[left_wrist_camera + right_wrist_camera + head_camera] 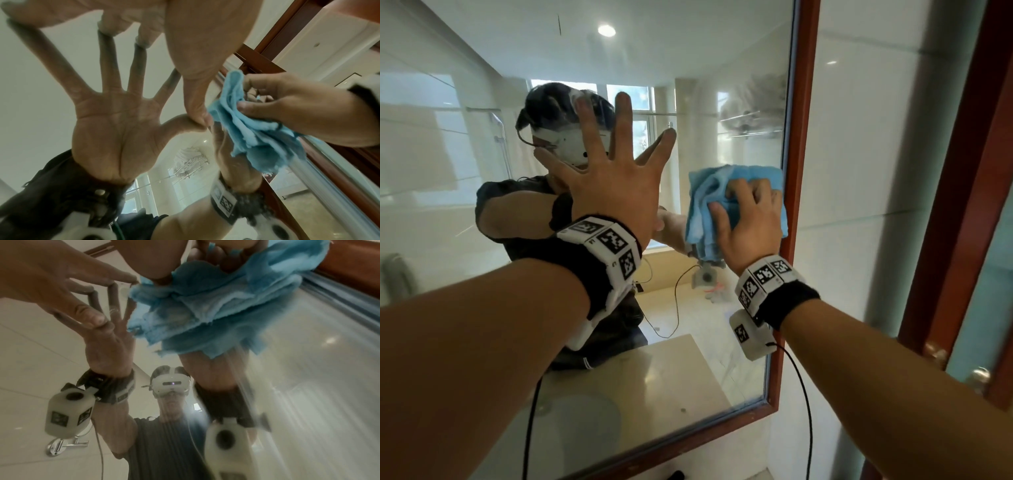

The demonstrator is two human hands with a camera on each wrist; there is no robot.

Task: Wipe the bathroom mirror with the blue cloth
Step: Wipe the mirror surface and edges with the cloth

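Blue cloth (726,202) bunched against the glass at the right edge of the wood-framed mirror (796,144), right hand (751,224) fingers curled gripping it, left hand (616,181) flat on the glass beside it, fingers spread apart.

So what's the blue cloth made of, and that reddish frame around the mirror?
The blue cloth looks like soft, fuzzy fabric, maybe microfibre or terry: it bunches into folds and has fluffy, frayed edges. The frame looks like wood with a smooth reddish-brown varnish, since it has a slight shine; it could also be wood-look plastic. The mirror is shiny glass.
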